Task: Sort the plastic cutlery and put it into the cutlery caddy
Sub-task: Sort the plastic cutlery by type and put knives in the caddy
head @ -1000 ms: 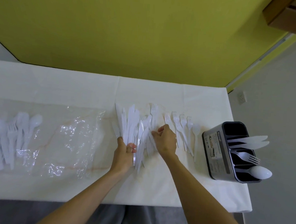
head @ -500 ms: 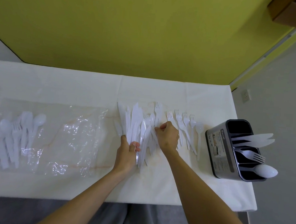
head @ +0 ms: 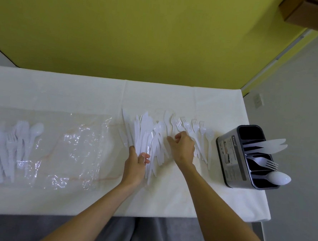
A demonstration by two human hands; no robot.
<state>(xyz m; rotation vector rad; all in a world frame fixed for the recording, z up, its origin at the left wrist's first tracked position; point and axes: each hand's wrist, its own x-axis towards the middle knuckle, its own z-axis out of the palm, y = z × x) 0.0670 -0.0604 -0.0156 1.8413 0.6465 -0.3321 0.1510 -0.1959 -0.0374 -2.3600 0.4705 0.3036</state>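
The left hand grips a fanned bundle of white plastic knives by their handles at the middle of the table, thumb across the top. Just right of it the right hand is curled, fingertips pinched among the loose spoons and forks; whether it holds one I cannot tell. The cutlery caddy stands at the right edge, already holding a few pieces. These look light, thin, slick and fairly stiff, likely to slide apart, so pinching near the handle ends seems best.
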